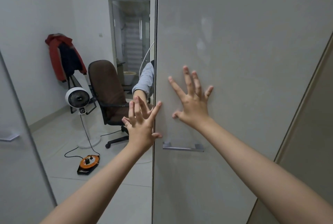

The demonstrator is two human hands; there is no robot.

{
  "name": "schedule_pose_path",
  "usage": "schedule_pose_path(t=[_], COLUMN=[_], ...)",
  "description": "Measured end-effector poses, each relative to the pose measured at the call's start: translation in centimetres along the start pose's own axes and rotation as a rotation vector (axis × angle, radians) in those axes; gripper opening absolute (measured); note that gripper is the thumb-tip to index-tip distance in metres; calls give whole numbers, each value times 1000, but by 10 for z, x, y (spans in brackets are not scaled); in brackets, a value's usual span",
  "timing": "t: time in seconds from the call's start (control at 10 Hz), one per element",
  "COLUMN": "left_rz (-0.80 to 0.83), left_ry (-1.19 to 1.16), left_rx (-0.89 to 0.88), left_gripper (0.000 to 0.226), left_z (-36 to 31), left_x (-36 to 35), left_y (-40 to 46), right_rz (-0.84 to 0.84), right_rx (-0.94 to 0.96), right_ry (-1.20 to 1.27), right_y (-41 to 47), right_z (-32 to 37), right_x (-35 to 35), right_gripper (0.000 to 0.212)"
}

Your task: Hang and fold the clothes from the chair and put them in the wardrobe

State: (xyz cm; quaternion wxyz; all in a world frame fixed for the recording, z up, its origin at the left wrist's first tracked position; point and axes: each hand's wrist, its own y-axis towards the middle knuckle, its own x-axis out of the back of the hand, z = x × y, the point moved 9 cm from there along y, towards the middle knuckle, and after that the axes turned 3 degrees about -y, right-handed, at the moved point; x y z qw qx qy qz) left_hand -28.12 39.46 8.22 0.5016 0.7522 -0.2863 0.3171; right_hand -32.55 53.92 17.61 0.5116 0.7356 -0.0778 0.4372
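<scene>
Right hand (193,104): we see it spread flat against the grey wardrobe door (243,61), fingers fanned, the grip released and holding nothing.
Left hand (141,124): we see it open too, fingers splayed, at the seam where the grey door meets the mirrored door (108,25); the thumb lies on the grey door's edge, and the fingertips seem to meet their own reflection.
Handle (183,146): a metal bar on the grey door, just below and between the two hands; neither hand touches it.
Wardrobe interior: we cannot see it; no shelf, rail or hung garment shows from here, so we cannot tell what is inside.
Chair (108,90): a brown office chair, seen only as a reflection in the mirror; its seat looks bare, though the left hand covers part of it.
Clothes: a red jacket (54,56) over something dark hangs on a stand near the wall, also only reflected; what the dark garment is we cannot make out.
Reflected sleeve (146,79): a pale blue sleeve and forearm, cut off by the door's edge.
Floor: a white standing fan (77,97) and an orange cable reel (89,163) with a black cord, both in the reflection.
Far right: another panel (310,133) stands at an angle, cut off by the frame.
</scene>
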Motion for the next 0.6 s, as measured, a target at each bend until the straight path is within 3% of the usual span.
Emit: schedule_pose_path(t=[0.5, 0.6], left_rz=[16, -14], left_ry=[-22, -83], left_rx=[-114, -168], left_gripper=[123, 116], left_z=[-10, -14], left_x=[11, 19], left_y=[-13, -16], right_rz=[40, -9], right_rx=[-3, 12], right_ry=[-30, 19], right_y=[-10, -11], right_z=[7, 8], right_x=[9, 21], right_gripper=[125, 112])
